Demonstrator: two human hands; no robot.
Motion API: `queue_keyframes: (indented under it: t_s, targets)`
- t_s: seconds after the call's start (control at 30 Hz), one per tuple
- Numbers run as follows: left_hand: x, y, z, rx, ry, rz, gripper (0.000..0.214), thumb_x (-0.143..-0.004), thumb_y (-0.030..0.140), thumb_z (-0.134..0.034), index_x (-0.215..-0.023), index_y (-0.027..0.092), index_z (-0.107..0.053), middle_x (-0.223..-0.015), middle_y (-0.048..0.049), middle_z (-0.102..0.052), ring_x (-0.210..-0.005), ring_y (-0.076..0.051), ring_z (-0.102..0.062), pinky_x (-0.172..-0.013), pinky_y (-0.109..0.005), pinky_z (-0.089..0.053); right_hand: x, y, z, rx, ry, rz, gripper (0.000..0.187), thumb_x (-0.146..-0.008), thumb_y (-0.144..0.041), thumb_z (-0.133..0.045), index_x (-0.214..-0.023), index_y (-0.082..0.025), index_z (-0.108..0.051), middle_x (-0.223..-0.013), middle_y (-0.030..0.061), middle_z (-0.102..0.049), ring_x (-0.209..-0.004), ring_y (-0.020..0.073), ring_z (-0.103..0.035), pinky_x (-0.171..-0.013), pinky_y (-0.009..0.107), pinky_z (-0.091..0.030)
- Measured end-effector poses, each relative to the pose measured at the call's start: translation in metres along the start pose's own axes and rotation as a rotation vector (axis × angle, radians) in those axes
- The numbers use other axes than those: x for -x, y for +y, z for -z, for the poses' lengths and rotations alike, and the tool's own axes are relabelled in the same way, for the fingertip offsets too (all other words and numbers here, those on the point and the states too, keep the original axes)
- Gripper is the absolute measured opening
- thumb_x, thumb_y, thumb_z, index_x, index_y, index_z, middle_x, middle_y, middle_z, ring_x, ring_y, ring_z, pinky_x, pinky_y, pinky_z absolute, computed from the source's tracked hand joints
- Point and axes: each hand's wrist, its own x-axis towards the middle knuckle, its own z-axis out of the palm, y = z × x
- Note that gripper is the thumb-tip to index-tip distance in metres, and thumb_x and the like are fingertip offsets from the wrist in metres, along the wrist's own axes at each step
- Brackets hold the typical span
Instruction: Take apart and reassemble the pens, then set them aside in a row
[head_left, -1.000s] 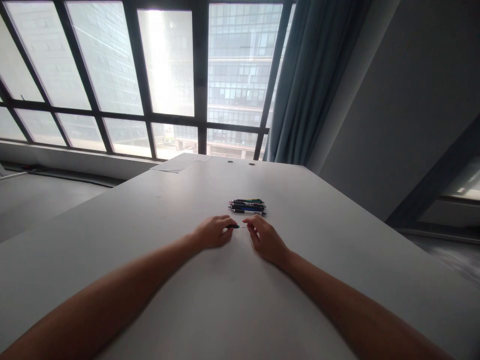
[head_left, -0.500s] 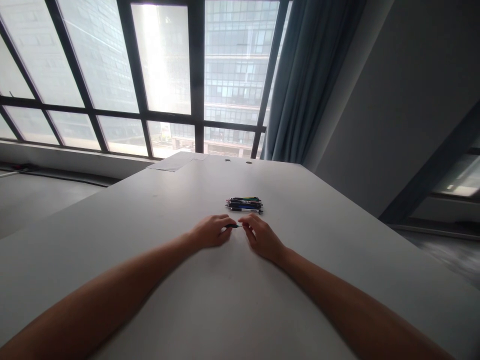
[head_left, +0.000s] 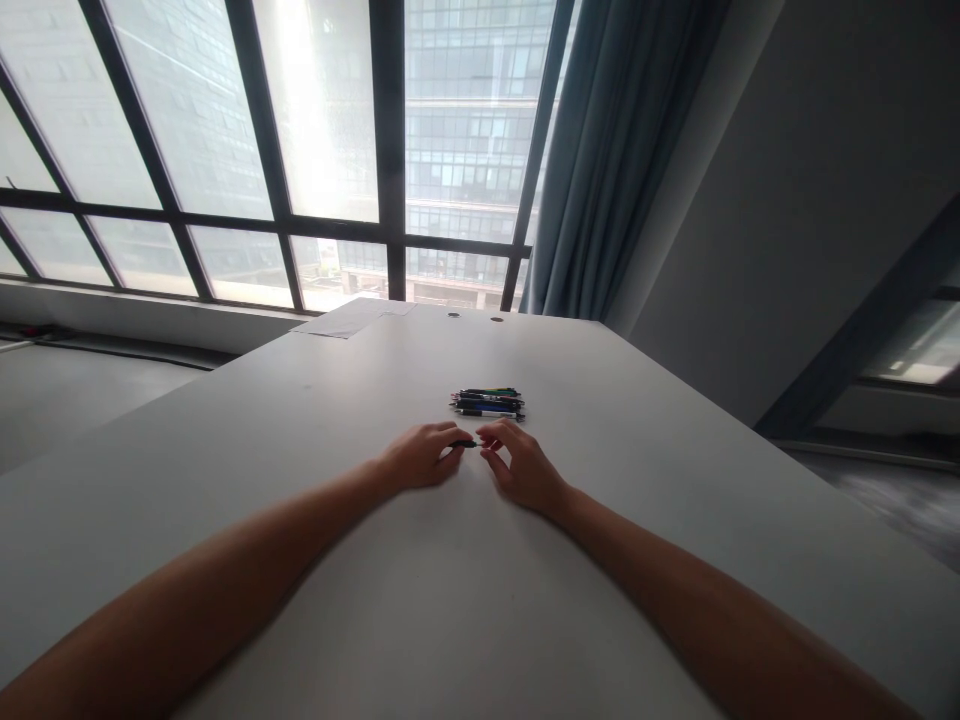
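Left hand [head_left: 420, 457]: grip clenched, thumb and forefinger pinched on the left end of a short dark slim pen part [head_left: 463, 443]. Heel of the hand is down on the flat white bench [head_left: 465, 600].

Right hand [head_left: 525, 465]: fingers curled in, fingertips [head_left: 487, 436] right at the other end of the pen part. Too small to tell if that grip actually clamps it or only touches it.

Pen part: sits level, left to right, bridging the gap between the two hands, just above frame centre. Very low over the bench top; can't tell if it rests on the surface or is held just off it. Colour reads black, maybe a green tint. No finer detail resolves.

Both forearms are bare. They come in from the lower left and lower right corners and converge at the hands.

Just beyond the hands, further up the frame: small tidy bundle of slim ballpoint pens [head_left: 487, 402], lying side by side and parallel to the held part. Mostly dark barrels, with one blue, some green and a pale one at the near edge. Near the fingertips but not touching them.

Far end of the bench, upper middle: two small round dark holes [head_left: 454, 314] in the top. Left of those, a flat pale sheet of paper [head_left: 352, 320] at the far edge.

Background: large window with dark metal frame [head_left: 386, 150] across the upper left, high-rise facade outside, strong glare. Blue-grey pleated curtain [head_left: 600, 160] hangs upper centre-right. Plain grey wall [head_left: 810, 150] fills the upper right.
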Motion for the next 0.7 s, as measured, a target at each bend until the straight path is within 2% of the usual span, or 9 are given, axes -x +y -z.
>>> queue_keyframes:
  t_s: [0.17,0.7]
  targets:
    - [-0.0005,0.0009,0.0003,-0.016,-0.015,-0.002,0.03,-0.09,0.025,-0.046,-0.113,0.018,-0.064,-0.099,-0.0091,-0.07,-0.08,-0.017,-0.066,-0.071,-0.027,-0.053,0.001,0.0011,0.0001,0.087,0.013,-0.054,0.023,-0.086,-0.013,-0.052,-0.107,-0.021,-0.054,-0.092,0.0051,-0.063,-0.082,0.018,-0.059,-0.076,0.034,-0.05]
    - [0.0,0.0031,0.0005,-0.004,-0.022,-0.022,0.031,-0.09,0.025,-0.046,-0.115,0.019,-0.063,-0.1,-0.0084,-0.071,-0.079,-0.016,-0.066,-0.071,-0.026,-0.051,0.0,0.0002,0.0006,0.1,0.033,0.035,0.019,-0.087,-0.02,-0.058,-0.106,-0.021,-0.056,-0.09,0.0051,-0.067,-0.079,0.0182,-0.062,-0.074,0.033,-0.05]
